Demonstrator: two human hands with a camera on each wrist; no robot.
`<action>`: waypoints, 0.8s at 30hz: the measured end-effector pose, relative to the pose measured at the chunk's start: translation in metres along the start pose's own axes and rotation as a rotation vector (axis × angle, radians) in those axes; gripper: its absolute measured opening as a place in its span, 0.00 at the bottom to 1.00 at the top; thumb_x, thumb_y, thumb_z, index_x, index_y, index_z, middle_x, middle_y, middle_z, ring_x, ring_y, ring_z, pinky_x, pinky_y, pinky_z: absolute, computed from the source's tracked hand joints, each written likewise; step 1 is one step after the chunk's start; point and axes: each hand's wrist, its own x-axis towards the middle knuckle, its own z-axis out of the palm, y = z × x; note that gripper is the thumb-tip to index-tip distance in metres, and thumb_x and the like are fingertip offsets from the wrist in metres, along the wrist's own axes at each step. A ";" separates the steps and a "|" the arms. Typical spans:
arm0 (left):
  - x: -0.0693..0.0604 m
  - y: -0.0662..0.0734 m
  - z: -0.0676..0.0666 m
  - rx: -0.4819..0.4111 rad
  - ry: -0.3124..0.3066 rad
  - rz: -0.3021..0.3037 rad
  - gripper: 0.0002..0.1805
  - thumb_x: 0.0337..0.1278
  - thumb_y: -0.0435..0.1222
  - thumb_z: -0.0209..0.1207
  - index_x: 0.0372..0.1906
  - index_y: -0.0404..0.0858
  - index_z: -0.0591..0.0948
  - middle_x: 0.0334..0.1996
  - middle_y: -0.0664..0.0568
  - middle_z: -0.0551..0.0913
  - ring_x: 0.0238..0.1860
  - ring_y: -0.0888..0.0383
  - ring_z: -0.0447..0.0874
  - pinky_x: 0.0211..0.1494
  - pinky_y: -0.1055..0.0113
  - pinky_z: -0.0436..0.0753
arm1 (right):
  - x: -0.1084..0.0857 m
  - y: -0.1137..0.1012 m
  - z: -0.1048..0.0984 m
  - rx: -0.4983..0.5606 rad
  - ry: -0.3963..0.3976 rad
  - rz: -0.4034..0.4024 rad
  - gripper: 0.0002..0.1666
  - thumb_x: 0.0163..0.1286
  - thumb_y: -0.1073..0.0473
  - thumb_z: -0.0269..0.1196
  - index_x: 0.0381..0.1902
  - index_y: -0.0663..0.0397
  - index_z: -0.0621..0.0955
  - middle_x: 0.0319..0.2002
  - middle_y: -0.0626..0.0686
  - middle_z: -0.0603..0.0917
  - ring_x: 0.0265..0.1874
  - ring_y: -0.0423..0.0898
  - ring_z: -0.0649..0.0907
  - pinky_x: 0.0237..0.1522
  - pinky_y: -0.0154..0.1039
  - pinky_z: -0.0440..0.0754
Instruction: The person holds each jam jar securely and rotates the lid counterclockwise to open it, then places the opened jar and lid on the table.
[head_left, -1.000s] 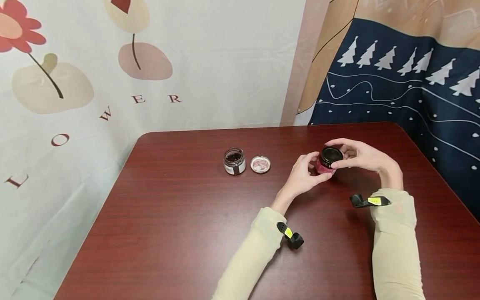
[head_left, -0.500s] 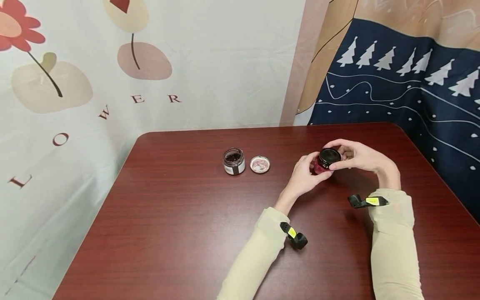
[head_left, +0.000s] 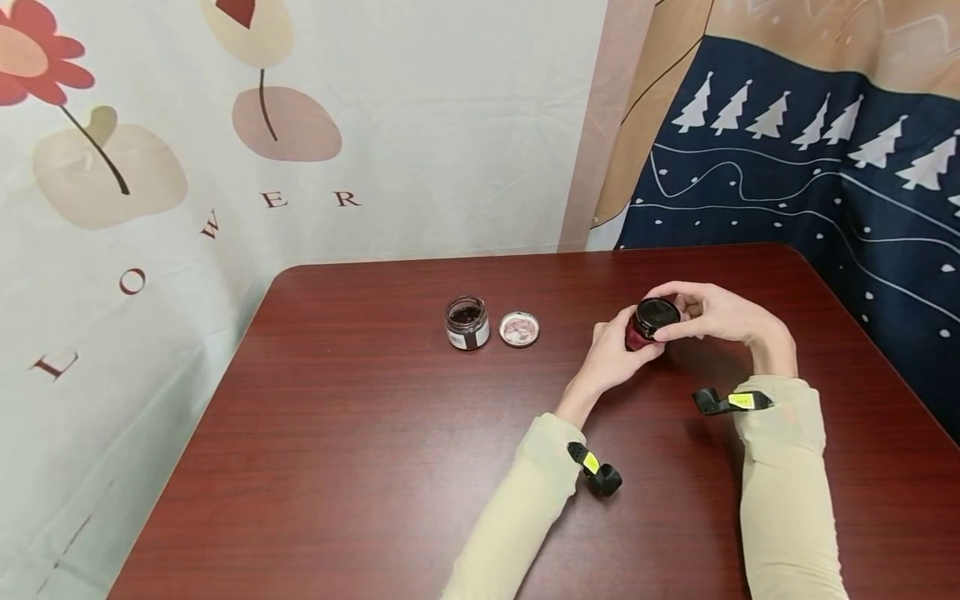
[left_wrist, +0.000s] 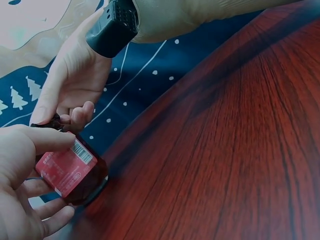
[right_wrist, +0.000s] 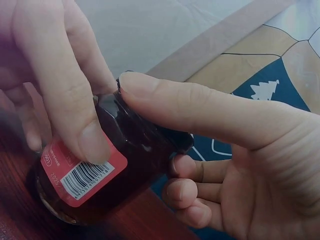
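In the head view my left hand [head_left: 611, 357] grips the body of a small glass jar [head_left: 636, 336] with a dark red look and a black lid [head_left: 657, 312]. The fingers and thumb of my right hand [head_left: 723, 315] pinch the rim of that lid from the right. Close up in the right wrist view, the jar's red label [right_wrist: 92, 172] carries a barcode, and the left thumb presses on it. The jar is tilted, its lid still on the neck. Whether its base touches the table cannot be told.
An uncovered glass jar [head_left: 467, 325] with dark contents and a white-and-black label stands left of the hands. Beside it a loose lid [head_left: 519, 329] lies with its inside up. The brown wooden table [head_left: 360, 450] ends at printed hangings behind.
The held jar and both hands have shifted slightly left and down. My left forearm has swung a little to the right. The uncovered jar and loose lid stay in place.
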 end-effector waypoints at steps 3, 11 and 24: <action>0.000 -0.001 0.001 -0.007 -0.004 -0.017 0.34 0.59 0.42 0.69 0.69 0.38 0.72 0.61 0.49 0.81 0.58 0.55 0.70 0.60 0.70 0.66 | 0.001 -0.001 0.000 0.002 0.001 0.006 0.30 0.62 0.60 0.73 0.62 0.52 0.77 0.34 0.56 0.79 0.30 0.52 0.77 0.29 0.43 0.78; 0.001 -0.002 0.004 -0.038 0.000 -0.040 0.35 0.57 0.44 0.71 0.68 0.39 0.73 0.59 0.50 0.82 0.59 0.56 0.73 0.60 0.70 0.72 | 0.001 0.000 0.001 -0.005 0.010 -0.024 0.28 0.62 0.61 0.73 0.60 0.53 0.78 0.32 0.55 0.80 0.30 0.52 0.78 0.32 0.41 0.78; 0.000 -0.003 0.006 -0.094 0.056 -0.080 0.35 0.49 0.46 0.76 0.63 0.42 0.77 0.53 0.54 0.84 0.53 0.62 0.74 0.54 0.72 0.73 | 0.002 0.004 -0.001 -0.053 0.032 -0.109 0.26 0.58 0.65 0.75 0.55 0.56 0.82 0.29 0.52 0.80 0.29 0.48 0.78 0.35 0.38 0.75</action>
